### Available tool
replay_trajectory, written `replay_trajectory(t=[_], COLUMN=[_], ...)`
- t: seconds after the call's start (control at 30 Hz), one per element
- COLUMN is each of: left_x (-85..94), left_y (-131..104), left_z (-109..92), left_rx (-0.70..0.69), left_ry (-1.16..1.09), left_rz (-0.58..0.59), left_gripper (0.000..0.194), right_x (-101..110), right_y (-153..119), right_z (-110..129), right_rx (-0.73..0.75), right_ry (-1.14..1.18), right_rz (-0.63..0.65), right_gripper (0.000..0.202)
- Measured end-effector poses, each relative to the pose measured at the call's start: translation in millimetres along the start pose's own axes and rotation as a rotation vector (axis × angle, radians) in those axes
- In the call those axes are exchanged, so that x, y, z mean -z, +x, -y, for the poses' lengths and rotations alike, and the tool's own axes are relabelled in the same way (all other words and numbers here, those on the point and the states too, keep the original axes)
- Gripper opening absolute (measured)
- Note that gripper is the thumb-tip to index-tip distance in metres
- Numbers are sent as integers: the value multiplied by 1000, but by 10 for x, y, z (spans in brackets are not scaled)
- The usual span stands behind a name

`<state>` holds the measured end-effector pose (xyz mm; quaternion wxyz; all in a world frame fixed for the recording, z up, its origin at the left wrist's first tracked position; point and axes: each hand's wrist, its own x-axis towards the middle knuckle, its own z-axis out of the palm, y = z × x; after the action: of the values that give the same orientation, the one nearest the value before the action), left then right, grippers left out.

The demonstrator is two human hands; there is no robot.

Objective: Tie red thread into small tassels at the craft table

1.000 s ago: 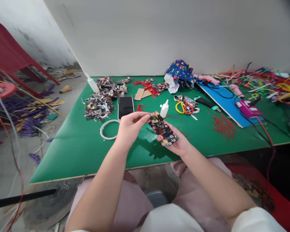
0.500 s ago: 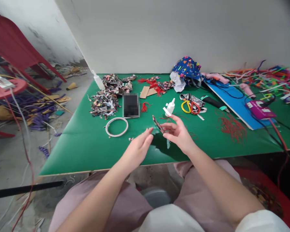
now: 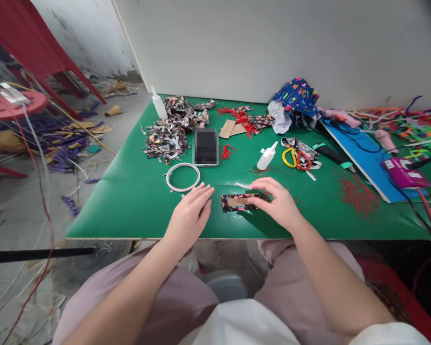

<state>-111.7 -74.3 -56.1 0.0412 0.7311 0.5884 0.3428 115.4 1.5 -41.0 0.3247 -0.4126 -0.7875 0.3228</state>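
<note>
Now, at your bench:
Left hand [image 3: 190, 213]: open, flat on table [image 3: 129, 201], holding nothing.
Right hand [image 3: 278, 203]: fingertips pressing fabric strip [image 3: 239, 202].
Progress: card backing still exposed; wrapping unfinished.

Bare table [image 3: 129, 211] (ring [image 3: 182, 177] behind)

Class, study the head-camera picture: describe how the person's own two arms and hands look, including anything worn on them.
Both forearms are bare from wrist to near the elbow. The left hand and the right hand wear no gloves, and no rings, watch or bracelet show. A white sleeve edge appears at the right elbow, at the bottom of the picture. No sleeve shows on the left arm.
</note>
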Motion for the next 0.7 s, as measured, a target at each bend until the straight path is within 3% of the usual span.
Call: replay_trajectory(t=[0.07,0.17,0.3,0.43,0.5,0.6,0.7], left_x=[53,103,62,-40,-92,-170,-220], left_y=[39,119,238,346,377,366,311], left_z=[-3,-33,-164,-301,-342,-361,-327], left_rx=[48,156,285,307,252,51,-93], left_ry=[-19,-113,-350,-400,-314,-68,94], left_rz=[-69,-88,64,121,148,249,337], left_gripper=[28,25,26,26,26,31,35], right_x=[-33,-103,-143,-59,21,146,230], right_y=[22,38,46,67,80,89,84], right_z=[11,51,126,128,90,17,-27], right_rx=[-183,-373,-423,-396,-378,-377,-386], right_ry=[178,417,522,525,485,456,474], right_rz=[-82,-41,-22,-10,-59,-169,-195], right_gripper=[17,19,18,19,18,17,15])
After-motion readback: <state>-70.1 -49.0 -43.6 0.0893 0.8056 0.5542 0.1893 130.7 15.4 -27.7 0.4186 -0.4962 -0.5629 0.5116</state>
